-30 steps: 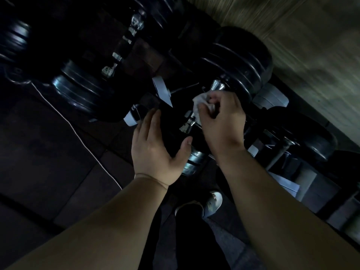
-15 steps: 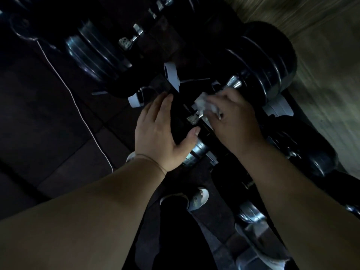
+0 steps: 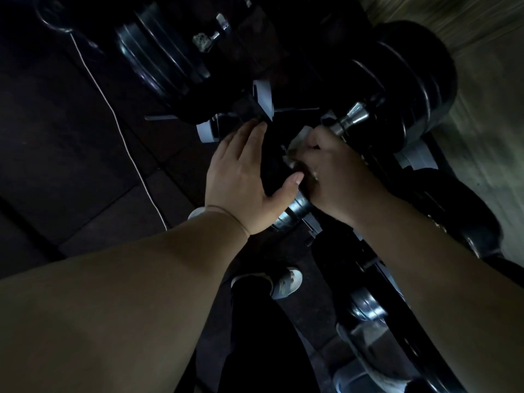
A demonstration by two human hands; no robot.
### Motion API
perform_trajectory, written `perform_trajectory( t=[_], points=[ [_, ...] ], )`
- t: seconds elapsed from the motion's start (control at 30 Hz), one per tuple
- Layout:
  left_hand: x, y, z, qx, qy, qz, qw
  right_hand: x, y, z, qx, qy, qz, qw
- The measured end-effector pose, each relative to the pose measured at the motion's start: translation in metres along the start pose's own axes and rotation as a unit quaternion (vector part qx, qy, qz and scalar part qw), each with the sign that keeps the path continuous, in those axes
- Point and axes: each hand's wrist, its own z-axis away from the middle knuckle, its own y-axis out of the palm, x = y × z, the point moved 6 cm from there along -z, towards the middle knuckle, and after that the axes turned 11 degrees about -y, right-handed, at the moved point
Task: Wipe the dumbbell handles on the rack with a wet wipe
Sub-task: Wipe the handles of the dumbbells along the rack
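Observation:
A black dumbbell lies on the rack in dim light, its chrome handle (image 3: 350, 116) running down-left from the big far weight head (image 3: 408, 80). My right hand (image 3: 337, 171) is wrapped round the handle with a crumpled white wet wipe (image 3: 300, 140) pinched under its fingers. My left hand (image 3: 243, 177) rests on the dumbbell's near black weight head (image 3: 295, 211), fingers straight and thumb spread toward my right hand. Most of the handle is hidden under my right hand.
More black dumbbells sit on the rack: one at upper left (image 3: 158, 58), others at right (image 3: 467, 217) and lower right (image 3: 368, 307). A thin white cord (image 3: 122, 129) crosses the dark floor tiles. My shoe (image 3: 286, 282) stands below the rack.
The view has swung so the rack sits higher and to the right. My right hand has slid down the handle with the wipe toward my left thumb. My left hand stays on the near weight head.

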Motion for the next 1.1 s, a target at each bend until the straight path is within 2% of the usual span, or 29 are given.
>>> perform_trajectory(
  t=[0.13, 0.33, 0.43, 0.5, 0.63, 0.73, 0.8, 0.97, 1.03, 1.1],
  points=[
    [0.002, 0.002, -0.001, 0.010, -0.001, 0.000, 1.000, -0.001, -0.001, 0.003, 0.027, 0.001, -0.039, 0.999],
    [-0.001, 0.001, 0.000, -0.007, 0.013, -0.003, 1.000, -0.016, -0.021, -0.008, -0.077, 0.057, 0.025, 0.995],
    [0.000, 0.002, 0.000, -0.001, 0.006, -0.004, 1.000, -0.004, -0.002, 0.001, -0.023, 0.007, 0.056, 0.998],
    [0.000, 0.001, 0.000, -0.005, 0.013, -0.005, 1.000, -0.005, 0.000, 0.005, -0.016, 0.008, 0.049, 0.999],
    [0.000, 0.001, -0.001, -0.002, 0.013, -0.002, 1.000, -0.021, -0.014, 0.009, -0.134, 0.119, -0.009, 0.984],
    [-0.001, 0.001, 0.000, -0.001, 0.003, -0.004, 1.000, -0.017, 0.006, 0.023, -0.153, 0.195, -0.046, 0.968],
    [-0.002, -0.001, -0.001, -0.001, 0.000, -0.003, 1.000, -0.018, 0.017, 0.034, -0.191, 0.258, -0.088, 0.943],
    [-0.001, 0.000, -0.001, 0.018, -0.016, -0.001, 1.000, -0.026, 0.004, 0.040, -0.364, 0.379, -0.170, 0.834],
    [-0.001, 0.001, 0.000, 0.022, -0.017, 0.001, 1.000, -0.027, 0.005, 0.037, -0.399, 0.409, -0.246, 0.783],
    [-0.001, 0.000, 0.000, 0.022, -0.018, 0.002, 1.000, -0.025, 0.010, 0.035, -0.416, 0.423, -0.284, 0.753]
  ],
)
